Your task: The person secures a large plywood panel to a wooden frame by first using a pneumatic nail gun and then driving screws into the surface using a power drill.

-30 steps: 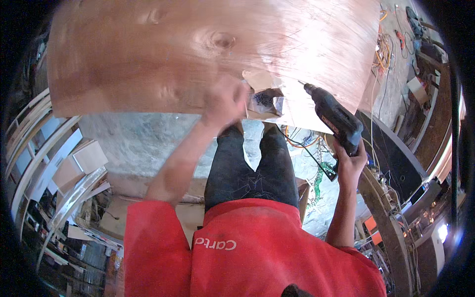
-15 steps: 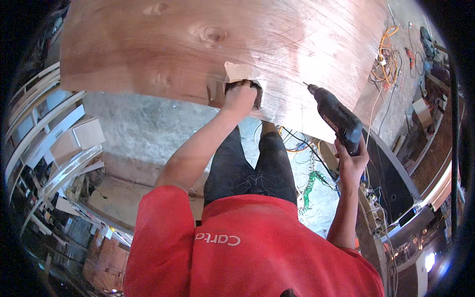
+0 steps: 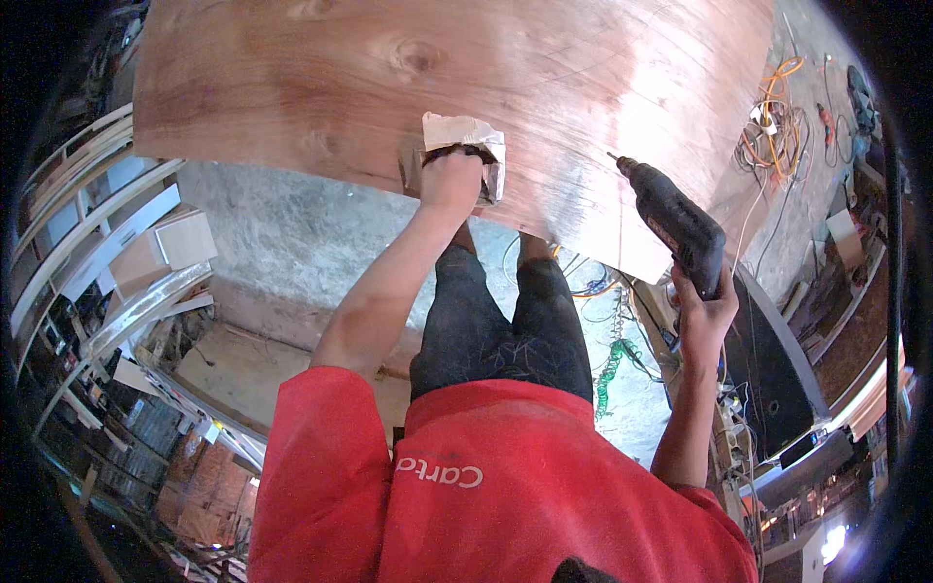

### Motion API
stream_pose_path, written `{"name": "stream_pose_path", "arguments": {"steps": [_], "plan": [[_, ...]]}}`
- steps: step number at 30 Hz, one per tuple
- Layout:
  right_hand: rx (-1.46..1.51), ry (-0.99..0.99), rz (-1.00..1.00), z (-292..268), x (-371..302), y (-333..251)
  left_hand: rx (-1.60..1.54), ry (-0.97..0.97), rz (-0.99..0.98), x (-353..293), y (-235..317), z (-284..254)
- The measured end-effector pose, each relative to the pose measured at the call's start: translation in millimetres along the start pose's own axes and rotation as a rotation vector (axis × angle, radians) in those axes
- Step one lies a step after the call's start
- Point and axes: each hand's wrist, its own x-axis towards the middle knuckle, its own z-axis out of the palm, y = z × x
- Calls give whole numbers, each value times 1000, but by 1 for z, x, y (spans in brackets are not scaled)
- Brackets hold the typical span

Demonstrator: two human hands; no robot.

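The large reddish-brown plywood sheet (image 3: 321, 87) ran off the top edge; the left hand (image 3: 450, 180) covered part of the folded grey sandpaper piece (image 3: 465, 131); the far floor clutter was blurred.

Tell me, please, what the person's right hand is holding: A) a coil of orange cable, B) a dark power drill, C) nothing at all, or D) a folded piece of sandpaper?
B: the right hand grips the handle of a dark power drill, its bit pointing at the large reddish-brown plywood sheet, while the left hand presses a pale folded pad on that sheet.
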Motion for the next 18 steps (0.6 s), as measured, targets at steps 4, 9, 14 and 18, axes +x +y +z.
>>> {"name": "stream_pose_path", "arguments": {"steps": [4,9,14,18], "plan": [[4,27,3,4,1,4,-13,274,87,-28,7,-11],[-5,-5,-11,11,1,5,-80,574,281,-42,0,-5],[11,-2,10,19,-1,4,-64,560,297,-37,-9,4],[-26,-12,7,29,-2,-1,42,339,89,-23,1,6]]}}
